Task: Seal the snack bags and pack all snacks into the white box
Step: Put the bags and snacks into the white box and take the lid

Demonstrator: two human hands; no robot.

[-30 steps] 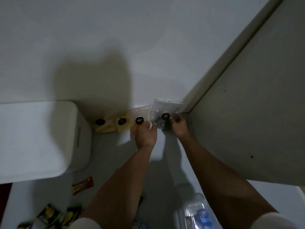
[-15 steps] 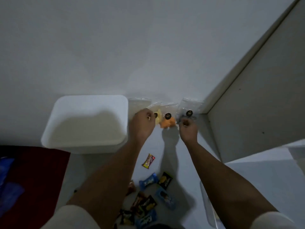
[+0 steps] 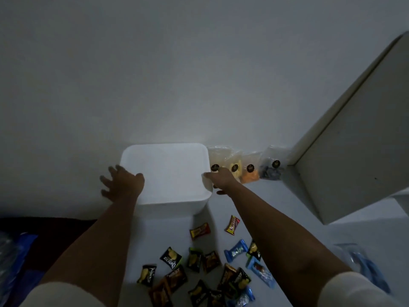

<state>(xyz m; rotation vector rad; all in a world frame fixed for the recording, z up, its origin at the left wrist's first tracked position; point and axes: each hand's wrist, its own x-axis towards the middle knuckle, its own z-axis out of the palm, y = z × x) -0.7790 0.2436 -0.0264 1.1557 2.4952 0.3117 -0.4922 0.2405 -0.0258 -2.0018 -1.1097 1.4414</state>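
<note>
The left hand (image 3: 122, 185) lies with fingers spread and straight at the left edge of the white box (image 3: 168, 173), its thumb on the lid; the fingertips reach past the box's side, and whether they touch anything there cannot be told in the dim light. The right hand (image 3: 221, 178) is at the box's right edge, fingers reaching over the rim and thumb below, against the side wall. It looks loosely open, but how firmly it grasps the corner is hard to make out. The box stands between the two hands, against the wall, with its lid on, so its inside is hidden.

Just beyond the right hand, four clear snack bags (image 3: 250, 169) lean in a row against the wall, each with a dark round sticker. The nearest is partly hidden behind the hand; the tops of the bags are too faint to show whether they are sealed.

Nearer the person, between and under the forearms, small wrapped snacks (image 3: 194, 260) lie scattered on the floor; some are covered by the right forearm and some cut off by the bottom edge. To the right of the right arm lies a blurred clear-and-blue packet (image 3: 363, 267).
</note>
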